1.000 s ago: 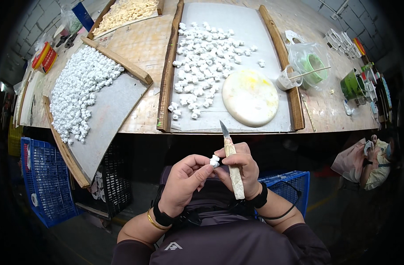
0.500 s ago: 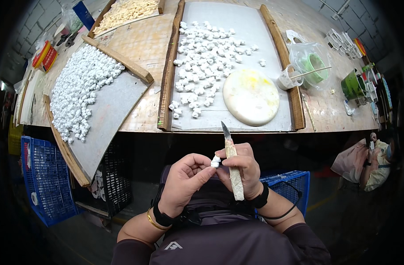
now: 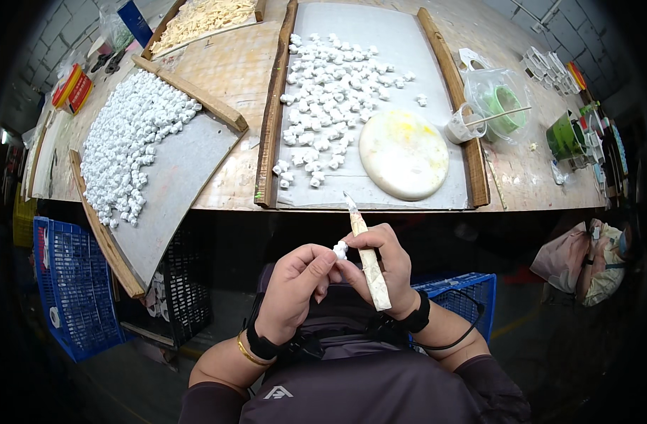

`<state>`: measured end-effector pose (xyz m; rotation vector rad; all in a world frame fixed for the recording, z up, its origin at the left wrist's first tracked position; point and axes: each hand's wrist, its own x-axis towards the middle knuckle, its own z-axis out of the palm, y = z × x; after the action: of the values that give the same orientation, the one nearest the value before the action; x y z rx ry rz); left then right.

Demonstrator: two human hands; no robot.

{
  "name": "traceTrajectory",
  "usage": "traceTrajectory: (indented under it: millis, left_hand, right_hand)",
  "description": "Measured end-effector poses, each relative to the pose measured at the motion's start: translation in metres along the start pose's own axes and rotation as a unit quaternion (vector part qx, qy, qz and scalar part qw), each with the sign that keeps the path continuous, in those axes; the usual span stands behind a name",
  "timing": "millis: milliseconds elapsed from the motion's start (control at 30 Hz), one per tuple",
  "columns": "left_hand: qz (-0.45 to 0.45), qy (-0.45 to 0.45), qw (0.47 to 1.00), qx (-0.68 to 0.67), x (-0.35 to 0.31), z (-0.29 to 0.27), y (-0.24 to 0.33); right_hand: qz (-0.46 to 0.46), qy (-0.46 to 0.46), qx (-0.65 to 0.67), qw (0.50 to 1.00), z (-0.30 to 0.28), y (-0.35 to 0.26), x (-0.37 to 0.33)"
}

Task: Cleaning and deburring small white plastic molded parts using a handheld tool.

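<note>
White, small and knobbly, a star-like piece (image 3: 340,249) is pinched between the thumb and finger of the left hand (image 3: 295,279), in front of the body and lower than the table's edge. The right hand (image 3: 388,272) touches the piece from the other side with its fingertips, while it also grasps a knife with a pale wrapped handle (image 3: 371,272). Compared with half a second ago, the knife leans more to the left, its blade shows thinner and paler, and the piece has shifted slightly and turned. I judge from this that the fingers are rotating the piece, because the blade points away from it.

Beyond the hands, many similar white pieces (image 3: 320,92) are scattered on a light grey sheet (image 3: 369,21) between two brown wooden strips (image 3: 447,81). A whitish round slab with yellow stains (image 3: 405,155) lies near them. To the left, a dense white heap (image 3: 129,141) covers a grey board. The wooden table (image 3: 535,191) is worn; blue plastic crates (image 3: 76,297) stand below it, and grey block walls (image 3: 571,35) stand behind.
</note>
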<state>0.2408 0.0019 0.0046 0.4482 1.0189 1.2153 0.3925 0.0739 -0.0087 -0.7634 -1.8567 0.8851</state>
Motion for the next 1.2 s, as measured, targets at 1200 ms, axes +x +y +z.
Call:
traceTrajectory:
  millis: [1200]
  left_hand:
    - [0.089,0.100,0.988,0.071,-0.026,-0.024,0.018]
  right_hand:
    - [0.239,-0.093,0.654,0.711,-0.020,-0.017,0.034]
